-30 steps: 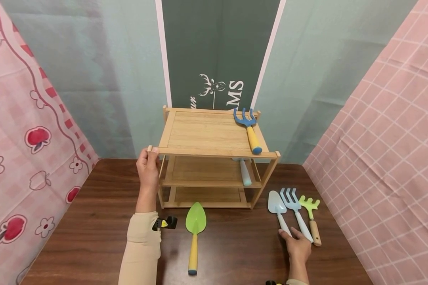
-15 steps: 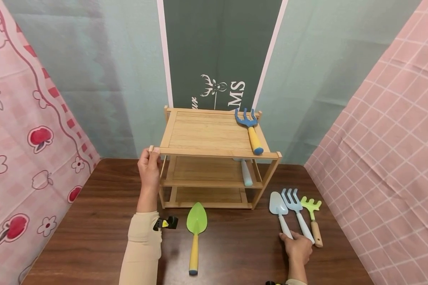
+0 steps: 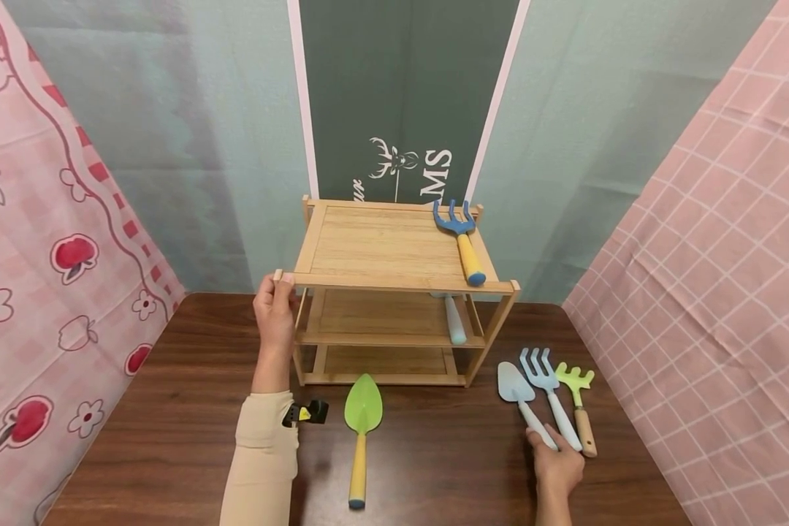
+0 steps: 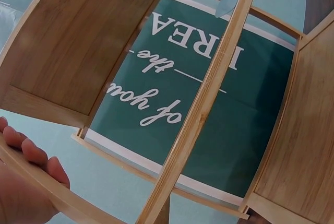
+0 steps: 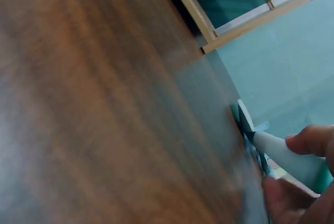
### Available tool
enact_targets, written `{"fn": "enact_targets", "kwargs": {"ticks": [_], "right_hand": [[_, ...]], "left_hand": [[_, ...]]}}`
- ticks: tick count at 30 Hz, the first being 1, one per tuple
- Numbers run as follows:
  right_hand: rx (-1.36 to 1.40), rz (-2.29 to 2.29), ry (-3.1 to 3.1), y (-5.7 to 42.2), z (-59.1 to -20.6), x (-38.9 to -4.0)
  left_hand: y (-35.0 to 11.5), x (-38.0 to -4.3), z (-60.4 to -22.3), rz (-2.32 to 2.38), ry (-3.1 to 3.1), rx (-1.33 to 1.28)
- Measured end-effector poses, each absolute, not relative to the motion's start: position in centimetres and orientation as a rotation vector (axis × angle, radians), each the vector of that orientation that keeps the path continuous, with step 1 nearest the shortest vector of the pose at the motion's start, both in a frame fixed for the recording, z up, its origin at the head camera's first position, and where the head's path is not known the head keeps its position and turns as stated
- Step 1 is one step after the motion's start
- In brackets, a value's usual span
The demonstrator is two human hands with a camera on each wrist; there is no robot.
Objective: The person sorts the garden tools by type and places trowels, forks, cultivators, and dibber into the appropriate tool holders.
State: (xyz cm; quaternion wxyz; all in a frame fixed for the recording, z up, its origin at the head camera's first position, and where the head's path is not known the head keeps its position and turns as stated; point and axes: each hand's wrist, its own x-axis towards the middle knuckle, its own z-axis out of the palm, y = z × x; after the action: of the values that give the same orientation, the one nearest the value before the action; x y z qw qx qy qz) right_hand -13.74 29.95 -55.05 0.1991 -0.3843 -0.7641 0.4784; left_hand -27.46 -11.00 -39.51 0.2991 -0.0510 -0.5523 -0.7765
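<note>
My left hand (image 3: 276, 310) grips the front left top corner of a three-tier wooden shelf (image 3: 381, 245); in the left wrist view its fingers (image 4: 34, 152) curl over the rail. At the right, my right hand (image 3: 557, 467) pinches the handle of a pale blue trowel (image 3: 516, 383). The right wrist view shows thumb and fingers about that white handle (image 5: 287, 156). Beside the trowel lie a light blue hand fork (image 3: 540, 372) and a green rake with a wooden handle (image 3: 577, 383). A green trowel with a yellow handle (image 3: 363, 409) lies in front of the shelf.
A blue hand fork with a yellow handle (image 3: 463, 245) lies on the shelf's top tier, at the right. Below it, a tool with a pale handle (image 3: 456, 321) rests on the middle tier, its head mostly hidden. Curtains (image 3: 710, 219) enclose the brown table (image 3: 171, 409).
The right hand has shifted slightly right with the pale blue trowel, whose handle end has swung right, so the trowel lies more slanted. The left hand stays on the shelf.
</note>
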Motion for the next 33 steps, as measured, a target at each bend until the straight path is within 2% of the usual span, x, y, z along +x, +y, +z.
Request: {"fn": "enact_targets", "kwargs": {"ticks": [27,33], "right_hand": [[-0.897,1.086,-1.753,28.0,-56.1,-13.2],[-0.771,0.971,-1.604,28.4,-58.1,-12.6]], "left_hand": [[-11.0,-27.5,-39.1,-2.084,-1.404,-0.151],[-10.9,-27.3,-39.2,-2.087,-1.451,-0.124]]}}
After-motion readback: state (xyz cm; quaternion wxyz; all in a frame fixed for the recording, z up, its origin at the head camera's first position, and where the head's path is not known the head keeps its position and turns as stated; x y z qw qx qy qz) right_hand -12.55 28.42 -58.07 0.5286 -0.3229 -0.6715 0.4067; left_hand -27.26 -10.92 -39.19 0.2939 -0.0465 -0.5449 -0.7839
